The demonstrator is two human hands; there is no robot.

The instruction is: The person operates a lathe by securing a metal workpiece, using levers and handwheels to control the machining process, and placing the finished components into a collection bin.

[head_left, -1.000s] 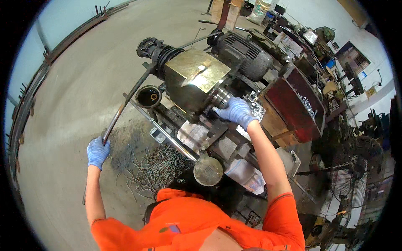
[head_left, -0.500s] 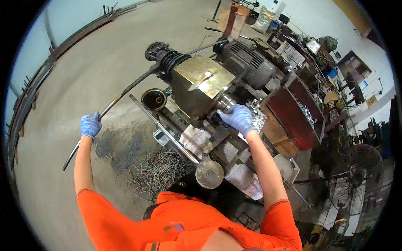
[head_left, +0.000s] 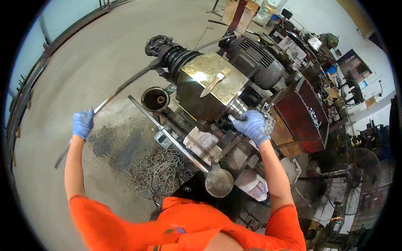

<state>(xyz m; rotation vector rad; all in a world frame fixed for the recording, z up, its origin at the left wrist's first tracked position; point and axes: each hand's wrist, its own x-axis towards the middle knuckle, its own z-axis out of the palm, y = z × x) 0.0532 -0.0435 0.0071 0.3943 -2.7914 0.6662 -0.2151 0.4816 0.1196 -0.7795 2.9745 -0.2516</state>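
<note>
My left hand [head_left: 83,124], in a blue-white knit glove, is wrapped round a long metal lever bar [head_left: 120,88]. The bar runs up to the dark ribbed pulley end [head_left: 175,56] of a greasy machine with a brass-coloured cover [head_left: 209,70]. A paintbrush [head_left: 212,85] lies on that cover. My right hand [head_left: 253,125], gloved alike, is curled in front of the shiny steel spindle [head_left: 237,107], thumb towards it. Whatever its fingers hold is hidden beneath the glove.
A chrome-like bar [head_left: 180,145] slants beside a round metal pad [head_left: 219,183]. Thin metal rods [head_left: 161,173] lie heaped on the floor. An open round pot [head_left: 155,99] sits left of the machine, a motor [head_left: 255,60] behind it, a red metal bin [head_left: 299,113] at right.
My left hand and the lever's near end have shifted a little left. The machine and my right hand appear farther right in the picture; my right hand stays by the spindle.
</note>
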